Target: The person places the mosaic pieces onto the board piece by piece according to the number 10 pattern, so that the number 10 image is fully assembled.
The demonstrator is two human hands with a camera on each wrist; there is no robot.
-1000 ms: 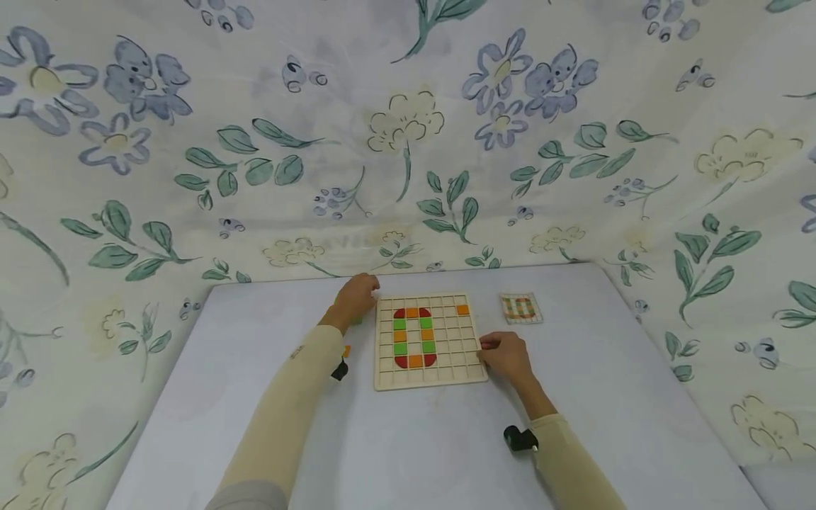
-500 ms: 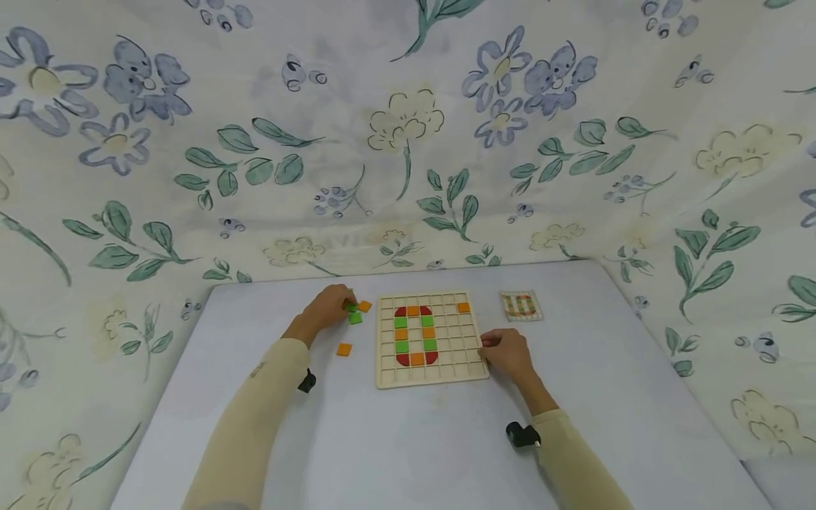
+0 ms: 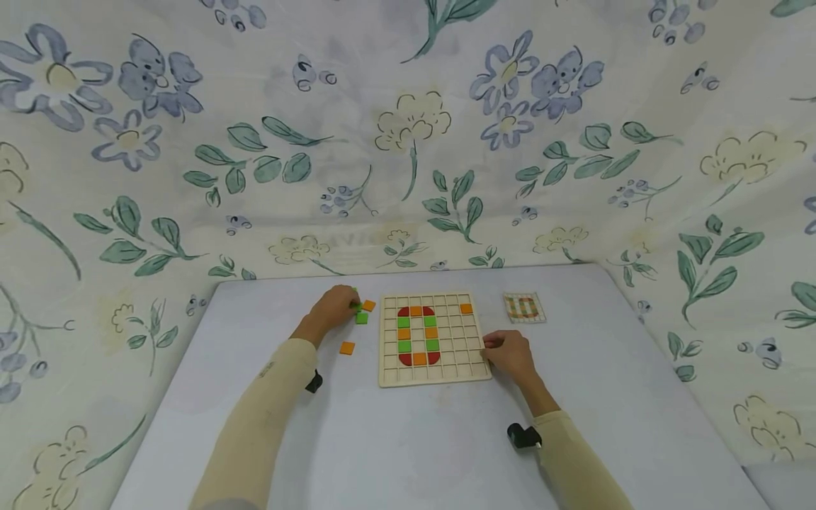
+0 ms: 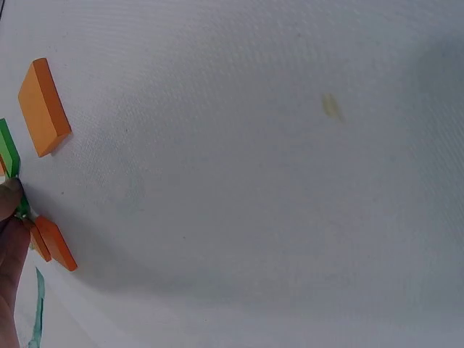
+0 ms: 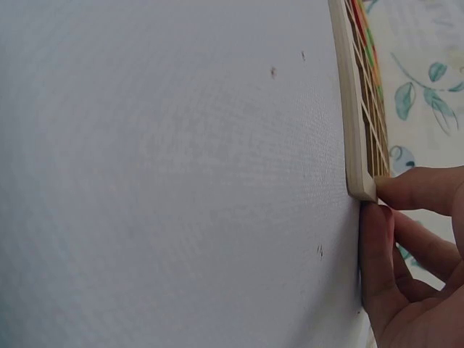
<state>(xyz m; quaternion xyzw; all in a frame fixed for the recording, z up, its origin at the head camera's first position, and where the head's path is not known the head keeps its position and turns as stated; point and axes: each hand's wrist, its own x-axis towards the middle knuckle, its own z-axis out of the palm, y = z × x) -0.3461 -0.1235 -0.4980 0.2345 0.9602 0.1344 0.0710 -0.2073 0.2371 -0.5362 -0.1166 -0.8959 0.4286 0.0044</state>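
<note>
Left hand now farther from the board, green tile in its pinch; board edge in grip of right hand

pale square grid board, flat on tabletop, slightly angled; right hand pinches its right edge, thumb on top. tile ring set in the left half of the grid: red rounded corners, orange middle top and bottom, sides green-orange-green. lone orange tile in a cell near upper right corner. left hand pinches a green tile, left of board, mostly hidden by fingers. just beside it: loose orange tile, loose green tile. another orange square lies flat, nearer the person.
</note>
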